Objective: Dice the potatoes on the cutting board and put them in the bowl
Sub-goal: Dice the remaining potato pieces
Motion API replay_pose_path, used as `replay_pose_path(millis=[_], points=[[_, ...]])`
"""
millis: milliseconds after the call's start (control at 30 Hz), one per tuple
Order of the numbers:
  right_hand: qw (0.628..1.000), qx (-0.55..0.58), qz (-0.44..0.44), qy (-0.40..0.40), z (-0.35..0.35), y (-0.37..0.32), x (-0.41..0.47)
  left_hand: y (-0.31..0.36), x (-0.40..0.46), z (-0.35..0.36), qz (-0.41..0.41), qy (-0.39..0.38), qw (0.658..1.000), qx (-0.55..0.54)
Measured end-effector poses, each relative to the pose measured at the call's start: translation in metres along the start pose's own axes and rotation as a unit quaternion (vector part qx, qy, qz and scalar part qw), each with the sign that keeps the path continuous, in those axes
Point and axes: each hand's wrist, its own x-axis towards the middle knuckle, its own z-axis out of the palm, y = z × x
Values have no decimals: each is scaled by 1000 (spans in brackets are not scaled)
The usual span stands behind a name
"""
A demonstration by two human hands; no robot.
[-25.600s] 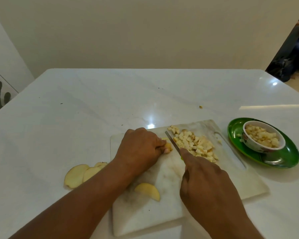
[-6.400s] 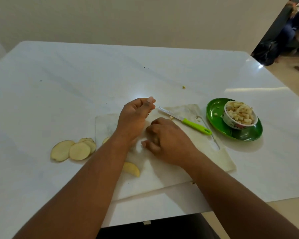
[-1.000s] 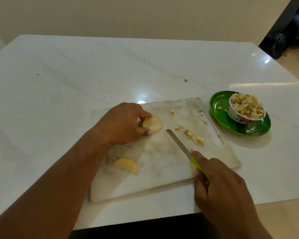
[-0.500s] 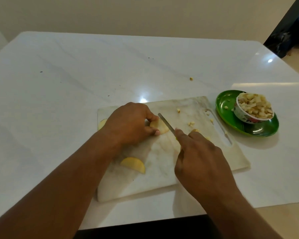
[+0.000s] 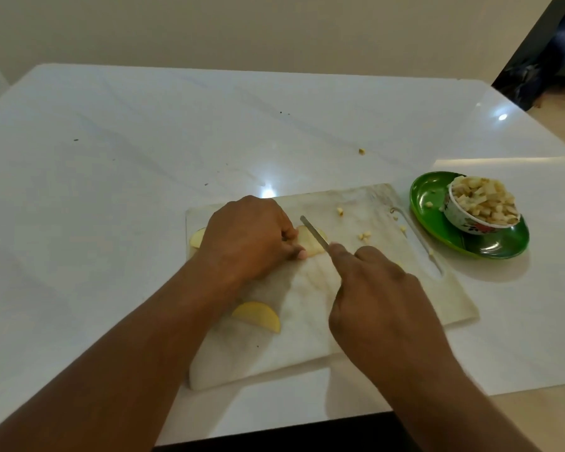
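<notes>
Left hand point(image 5: 248, 236): fingers curl down and hold a potato slice point(image 5: 309, 244) on the cutting board point(image 5: 307, 321).
Right hand point(image 5: 382, 295): fingers wrap tight around the knife point(image 5: 314, 231).
Bowl point(image 5: 481, 208): at 3 o'clock of the board, heaped with cubes.
Good cutting: tuck fingertips back, cut thin strips first.

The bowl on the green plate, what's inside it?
The bowl is heaped with diced potato above its rim. Anything beneath that pile is covered. It stands on the green plate.
</notes>
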Motion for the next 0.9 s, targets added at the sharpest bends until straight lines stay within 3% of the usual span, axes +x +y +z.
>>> replay_pose_path(millis=[233, 367, 533, 767, 900], points=[[999, -2, 6, -42, -7, 4, -43, -4, 2, 6, -2, 13, 1000, -8], [999, -18, 33, -22, -11, 6, -32, 1, -4, 3, -1, 22, 1000, -5], [999, 32, -11, 15, 5, -6, -2, 8, -12, -2, 1, 17, 999, 45], [996, -7, 37, -81, 5, 4, -51, 5, -11, 5, -12, 30, 998, 46], [1000, 3, 21, -19, -6, -2, -35, 3, -10, -1, -14, 24, 1000, 5]])
